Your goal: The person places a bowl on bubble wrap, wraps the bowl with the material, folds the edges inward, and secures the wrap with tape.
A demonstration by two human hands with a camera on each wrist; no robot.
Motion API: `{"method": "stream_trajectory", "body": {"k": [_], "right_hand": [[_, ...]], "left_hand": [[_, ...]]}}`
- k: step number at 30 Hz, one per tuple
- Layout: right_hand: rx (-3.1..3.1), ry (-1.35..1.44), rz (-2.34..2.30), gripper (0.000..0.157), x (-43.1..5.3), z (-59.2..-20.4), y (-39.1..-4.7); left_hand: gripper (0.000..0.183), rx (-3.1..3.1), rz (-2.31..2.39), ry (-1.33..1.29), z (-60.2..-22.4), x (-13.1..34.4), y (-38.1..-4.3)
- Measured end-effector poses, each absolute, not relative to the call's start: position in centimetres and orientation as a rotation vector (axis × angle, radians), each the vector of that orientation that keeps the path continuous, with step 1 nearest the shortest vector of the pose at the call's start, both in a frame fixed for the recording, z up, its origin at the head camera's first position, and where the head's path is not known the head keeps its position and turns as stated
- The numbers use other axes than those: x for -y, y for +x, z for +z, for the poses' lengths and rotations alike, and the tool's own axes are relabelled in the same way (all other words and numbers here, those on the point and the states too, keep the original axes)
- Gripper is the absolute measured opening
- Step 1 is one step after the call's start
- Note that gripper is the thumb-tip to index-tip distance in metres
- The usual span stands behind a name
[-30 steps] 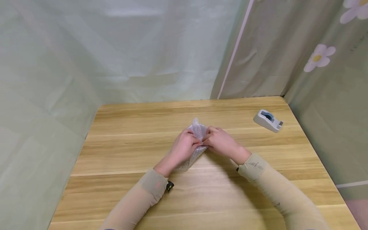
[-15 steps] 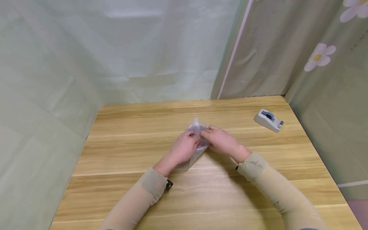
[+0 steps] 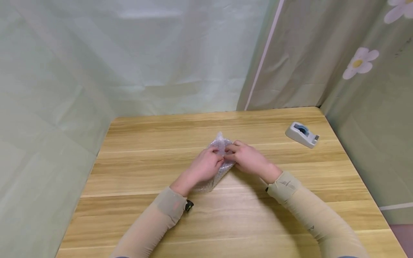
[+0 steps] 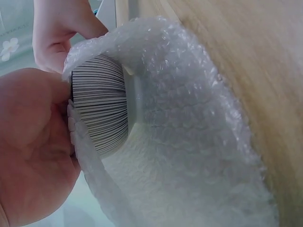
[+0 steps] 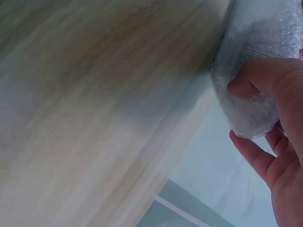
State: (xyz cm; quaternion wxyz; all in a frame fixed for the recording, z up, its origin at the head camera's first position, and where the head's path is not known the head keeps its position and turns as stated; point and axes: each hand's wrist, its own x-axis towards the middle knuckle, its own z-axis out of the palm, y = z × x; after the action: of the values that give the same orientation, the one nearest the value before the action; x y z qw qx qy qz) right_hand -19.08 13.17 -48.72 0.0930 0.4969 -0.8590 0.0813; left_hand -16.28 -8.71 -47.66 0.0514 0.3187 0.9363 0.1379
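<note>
A piece of bubble wrap (image 3: 219, 174) lies on the table, folded round a bowl. In the left wrist view the bowl (image 4: 100, 106) shows through the wrap's open side, pale with thin dark stripes. My left hand (image 3: 206, 165) pinches the wrap's edge beside the bowl's rim, its fingertips partly hidden behind the wrap. From the other side my right hand (image 3: 251, 160) grips the wrapped bowl. In the right wrist view its thumb (image 5: 244, 84) presses the wrap over the bowl, while other fingers are at the far side.
A grey tape dispenser (image 3: 301, 135) stands at the back right of the wooden table (image 3: 145, 161). Curtains (image 3: 180, 57) with printed flowers hang behind the table and along both sides.
My right fingertips have drawn back slightly from the left ones, where the two hands met over the wrap. The left hand has barely shifted, and the wrapped bowl stays in place.
</note>
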Motion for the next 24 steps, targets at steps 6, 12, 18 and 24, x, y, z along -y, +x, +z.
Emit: {"method": "stream_trajectory", "body": {"k": [6,12,18,24], "right_hand": [[2.522,1.483,0.166,0.03,-13.1,-48.95,-19.1],[2.526,1.46,0.113,0.029,-13.11,-49.17,-18.96],[2.579,1.44,0.09,0.031,-13.13,-49.13,-18.72],[2.602,1.43,0.09,0.031,-13.13,-48.91,-18.51]], "left_hand": [[0.025,-2.842,0.454,0.987,-47.58,8.63,-16.38],[0.027,-2.833,0.432,0.979,-47.59,8.57,-16.46],[0.025,-2.821,0.436,0.993,-47.6,8.61,-16.53],[0.025,-2.805,0.445,0.982,-47.57,8.64,-16.52]]}}
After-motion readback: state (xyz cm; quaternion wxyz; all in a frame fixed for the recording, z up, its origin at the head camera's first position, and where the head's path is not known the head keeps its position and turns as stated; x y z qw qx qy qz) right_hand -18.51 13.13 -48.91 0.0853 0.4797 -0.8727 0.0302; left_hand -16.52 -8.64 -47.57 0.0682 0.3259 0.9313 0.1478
